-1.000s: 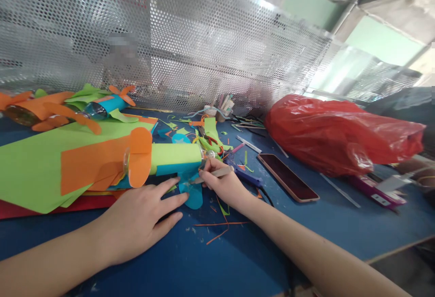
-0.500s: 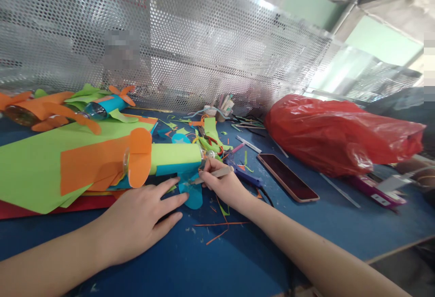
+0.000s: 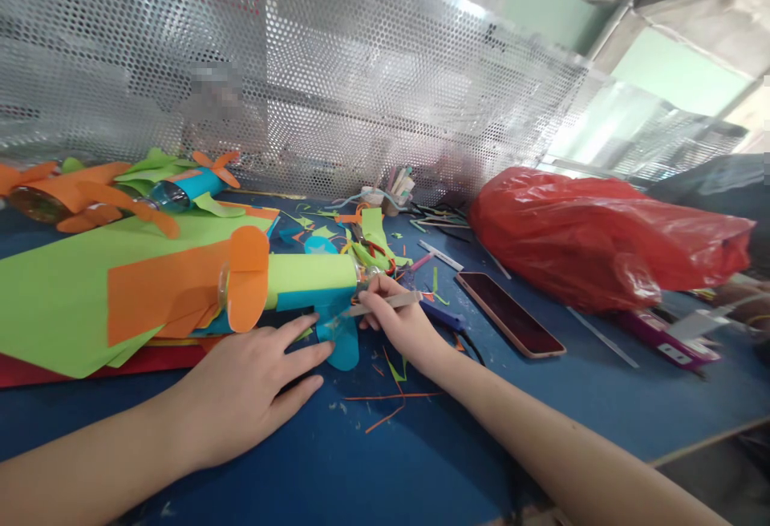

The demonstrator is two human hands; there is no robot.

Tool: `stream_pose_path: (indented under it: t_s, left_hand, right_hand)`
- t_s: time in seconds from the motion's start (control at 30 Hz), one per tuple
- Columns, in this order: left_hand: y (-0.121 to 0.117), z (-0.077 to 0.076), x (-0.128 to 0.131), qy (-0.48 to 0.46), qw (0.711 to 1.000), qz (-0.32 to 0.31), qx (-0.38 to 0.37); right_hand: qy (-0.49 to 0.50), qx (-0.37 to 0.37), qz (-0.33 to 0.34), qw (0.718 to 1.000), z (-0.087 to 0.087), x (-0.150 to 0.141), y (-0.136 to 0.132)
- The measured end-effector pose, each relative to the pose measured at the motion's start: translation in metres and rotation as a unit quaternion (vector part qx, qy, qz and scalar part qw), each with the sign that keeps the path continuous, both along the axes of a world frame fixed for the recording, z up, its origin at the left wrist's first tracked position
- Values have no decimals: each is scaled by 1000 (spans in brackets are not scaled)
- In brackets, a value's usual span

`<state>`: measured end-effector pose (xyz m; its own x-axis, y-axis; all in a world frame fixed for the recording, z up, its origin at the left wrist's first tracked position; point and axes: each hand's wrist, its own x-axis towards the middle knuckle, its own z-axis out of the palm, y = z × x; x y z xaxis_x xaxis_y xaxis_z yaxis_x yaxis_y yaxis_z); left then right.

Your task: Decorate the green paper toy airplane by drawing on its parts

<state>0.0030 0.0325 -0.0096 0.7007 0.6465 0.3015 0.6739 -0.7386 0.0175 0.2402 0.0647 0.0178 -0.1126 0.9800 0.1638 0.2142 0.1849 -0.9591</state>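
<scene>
My left hand (image 3: 258, 386) lies flat with its fingers spread, two fingertips on the edge of a blue paper wing (image 3: 344, 352). My right hand (image 3: 402, 325) pinches a pale pen (image 3: 394, 301), its tip pointing left over the wing, where a faint star-like mark shows. The wing joins the side of a plastic bottle (image 3: 313, 273) lying on its side, wrapped in yellow-green and blue paper. A rounded orange paper piece (image 3: 248, 279) covers the bottle's left end. Another blue wing (image 3: 321, 245) with a pale star sticks out on the far side.
Coloured paper sheets (image 3: 54, 293) and finished bottle planes (image 3: 191, 189) lie left. Paper scraps, scissors (image 3: 376, 247) and a purple glue gun (image 3: 442, 314) are beyond my right hand. A phone (image 3: 511, 313) and a red plastic bag (image 3: 589, 229) sit right, before a perforated metal screen (image 3: 391, 69).
My right hand has shifted slightly right and up with the pen, drawing its tip back across the blue wing. My left hand and the bottle have stayed in place.
</scene>
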Motion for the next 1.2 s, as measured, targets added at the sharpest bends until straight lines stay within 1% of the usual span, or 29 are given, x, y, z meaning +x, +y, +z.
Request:
stream_pose_path:
  t_s: [0.1,0.17,0.33,0.57,0.73,0.97,1.2]
  left_hand:
    - [0,0,0,-1,1000,-2,1]
    - [1,-1,-1,-2,1000,-1,2]
    - [2,-2,-1,-8,1000,-3,1]
    - [2,-4,-1,-31,999,3,-6]
    - [2,-6,-1,-37,999,3,-5]
    - [2,-3,-1,-18,1000,5,4]
    - [2,-2,0,-13,1000,1,-3]
  right_hand:
    - [21,-27,25,999,2,-1,-2]
    - [12,-32,28,999,1,-1,-1]
    - [-32,-2,17,999,-4,2,3]
    - [-69,17,8,997,-6,3,4]
    - [-77,19,11,997,-7,3,4]
    - [-74,15,16,997,-7,3,5]
    - [-71,16,21,997,-8,3,5]
